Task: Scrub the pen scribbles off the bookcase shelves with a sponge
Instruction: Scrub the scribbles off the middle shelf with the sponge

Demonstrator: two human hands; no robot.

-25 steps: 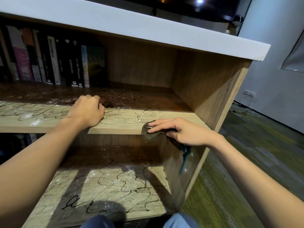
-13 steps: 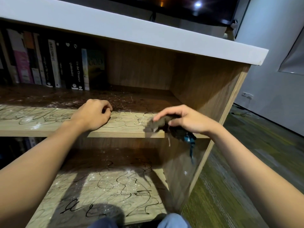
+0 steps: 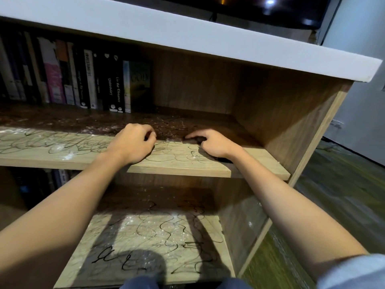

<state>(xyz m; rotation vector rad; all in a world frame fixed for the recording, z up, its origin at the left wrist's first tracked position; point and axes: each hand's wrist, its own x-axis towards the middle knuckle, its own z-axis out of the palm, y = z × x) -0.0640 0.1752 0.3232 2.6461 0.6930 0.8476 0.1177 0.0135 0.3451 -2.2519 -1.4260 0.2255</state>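
Upper shelf [image 3: 183, 170] of the bookcase, head view. The right hand [image 3: 210, 143] curls its fingers over a dark sponge [image 3: 224, 159], pressing it onto the board right of centre; only slivers of the sponge show beneath the palm and at the fingertips. The left hand [image 3: 133, 143] rests just beside it, fingers loosely curled and holding nothing, apparently bracing. Pen scribbles [image 3: 175, 157] run between and under both hands; more cover the lower shelf [image 3: 145, 247], and pale droplets or specks lie on both boards. Likely failures: the bracing hand may smear loosened ink across the board; the sponge, already dark, may spread ink rather than lift it; a long stroke leftward and inward could carry moisture to the books [image 3: 87, 80] standing at the far left
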